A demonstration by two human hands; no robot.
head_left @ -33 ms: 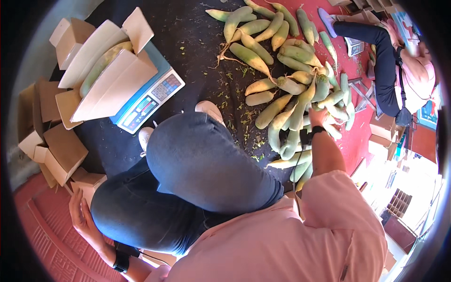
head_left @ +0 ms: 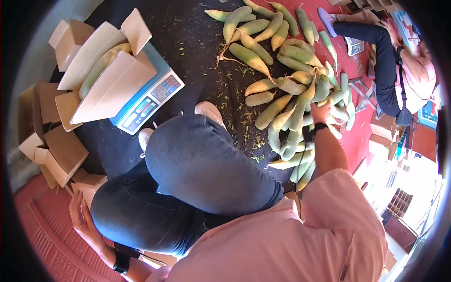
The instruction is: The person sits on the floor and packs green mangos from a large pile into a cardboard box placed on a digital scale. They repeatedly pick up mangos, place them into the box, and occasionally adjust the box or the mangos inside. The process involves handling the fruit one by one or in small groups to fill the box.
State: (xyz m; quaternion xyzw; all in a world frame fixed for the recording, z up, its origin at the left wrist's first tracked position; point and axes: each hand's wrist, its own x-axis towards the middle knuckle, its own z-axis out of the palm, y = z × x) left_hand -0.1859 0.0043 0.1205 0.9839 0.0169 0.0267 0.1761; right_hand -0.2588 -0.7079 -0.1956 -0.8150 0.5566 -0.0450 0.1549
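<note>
A pile of large green radishes [head_left: 256,57], some with pale or yellowish ends and thin roots, spreads over the black sheet at the upper right. Out at its right side, my right hand [head_left: 321,113] is closed around one green radish [head_left: 335,97] among the others; its fingertips are partly hidden. My left hand [head_left: 83,221] hangs beside my left thigh with the fingers stretched apart, holding nothing. At the upper left, an open cardboard box [head_left: 112,77] with a radish [head_left: 101,66] inside sits on a blue and white digital scale [head_left: 150,105].
Several open cardboard boxes [head_left: 66,150] stack up along the left, near my left hand. The black sheet [head_left: 188,61] carries scattered leaf bits. Another person [head_left: 385,56] sits at the upper right beside a second scale [head_left: 354,46]. A metal frame [head_left: 362,94] stands right of the radishes.
My right hand has shifted slightly farther out, and the radish in it has moved a little to the right. My left hand stays where it was.
</note>
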